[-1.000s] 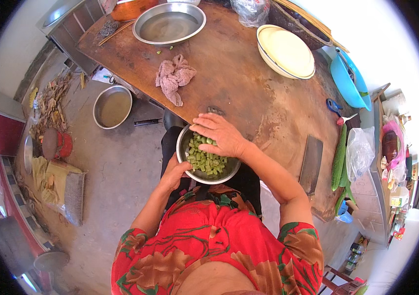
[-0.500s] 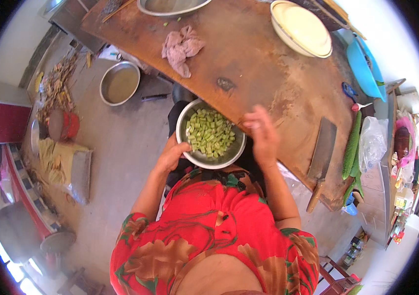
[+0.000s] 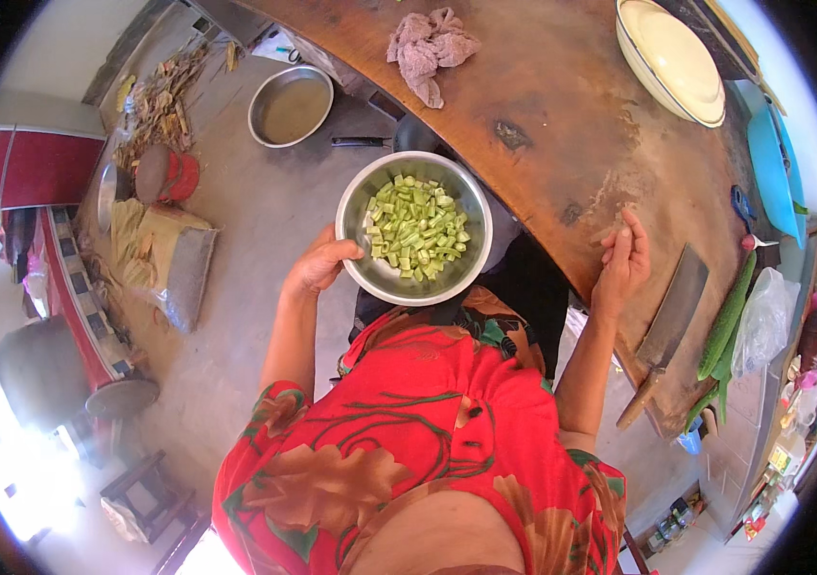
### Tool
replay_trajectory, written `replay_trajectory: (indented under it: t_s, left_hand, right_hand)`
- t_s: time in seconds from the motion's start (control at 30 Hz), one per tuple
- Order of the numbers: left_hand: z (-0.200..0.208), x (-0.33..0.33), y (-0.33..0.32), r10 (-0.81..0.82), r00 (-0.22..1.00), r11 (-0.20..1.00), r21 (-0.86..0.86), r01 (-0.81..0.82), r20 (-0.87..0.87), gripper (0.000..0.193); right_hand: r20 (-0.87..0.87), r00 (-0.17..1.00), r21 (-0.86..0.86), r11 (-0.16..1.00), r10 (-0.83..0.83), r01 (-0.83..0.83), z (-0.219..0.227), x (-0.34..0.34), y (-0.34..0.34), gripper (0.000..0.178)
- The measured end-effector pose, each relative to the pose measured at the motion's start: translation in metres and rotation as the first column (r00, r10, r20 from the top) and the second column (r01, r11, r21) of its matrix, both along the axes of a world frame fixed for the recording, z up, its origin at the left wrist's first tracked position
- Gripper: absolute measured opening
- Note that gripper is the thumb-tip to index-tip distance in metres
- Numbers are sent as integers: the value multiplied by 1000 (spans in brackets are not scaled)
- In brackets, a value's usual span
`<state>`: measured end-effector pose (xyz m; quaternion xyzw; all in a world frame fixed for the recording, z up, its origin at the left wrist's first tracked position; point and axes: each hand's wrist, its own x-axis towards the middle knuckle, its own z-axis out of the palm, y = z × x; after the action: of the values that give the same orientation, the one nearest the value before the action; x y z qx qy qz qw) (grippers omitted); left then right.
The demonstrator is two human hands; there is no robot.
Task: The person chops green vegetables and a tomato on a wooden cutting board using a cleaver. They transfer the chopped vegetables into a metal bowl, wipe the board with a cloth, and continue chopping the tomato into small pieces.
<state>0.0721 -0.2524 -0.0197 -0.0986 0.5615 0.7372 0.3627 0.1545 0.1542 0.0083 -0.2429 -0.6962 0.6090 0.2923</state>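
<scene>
My left hand [image 3: 324, 265] grips the rim of a steel bowl [image 3: 361, 270] filled with chopped green vegetable pieces [image 3: 415, 226], held off the edge of the wooden table [image 3: 543, 125]. My right hand [image 3: 624, 264] rests open on the table's near edge, fingers loosely curled, holding nothing. A cleaver [image 3: 669, 328] lies on the table just right of that hand, its wooden handle pointing toward me.
A pinkish cloth [image 3: 431, 47] lies on the table's far side, a cream enamel dish [image 3: 672, 59] at the back right. Long green vegetables [image 3: 727, 321] and a plastic bag [image 3: 766, 319] lie beyond the cleaver. On the floor stand a metal basin [image 3: 291, 104] and a red pot [image 3: 169, 176].
My right hand left the bowl and moved right to the table edge beside the cleaver. The bowl stays in my left hand and the view has shifted lower.
</scene>
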Motion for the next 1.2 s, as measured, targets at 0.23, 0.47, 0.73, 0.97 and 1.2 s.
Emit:
replay_trajectory:
  t_s: [0.23, 0.47, 0.73, 0.97, 1.2]
  left_hand:
    - [-8, 4, 0, -47, 999, 998, 37, 48, -15, 70]
    - [-14, 7, -20, 71, 997, 997, 37, -70, -28, 78]
    - [30, -8, -11, 206, 976, 968, 161, -193, -66, 80]
    - [63, -39, 60, 189, 965, 945, 302, -128, -180, 76]
    - [68, -77, 137, 198, 960, 887, 452, -90, -198, 61]
  right_hand:
    - [132, 984, 236, 961, 117, -146, -2, 4, -5, 35]
    - [302, 924, 569, 734, 233, -371, 24, 4, -42, 70]
    - [403, 908, 797, 442, 117, -411, 16, -16, -55, 87]
    - [364, 927, 839, 400, 93, -370, 13, -20, -56, 74]
    - [386, 921, 834, 406, 56, -374, 24, -22, -65, 66]
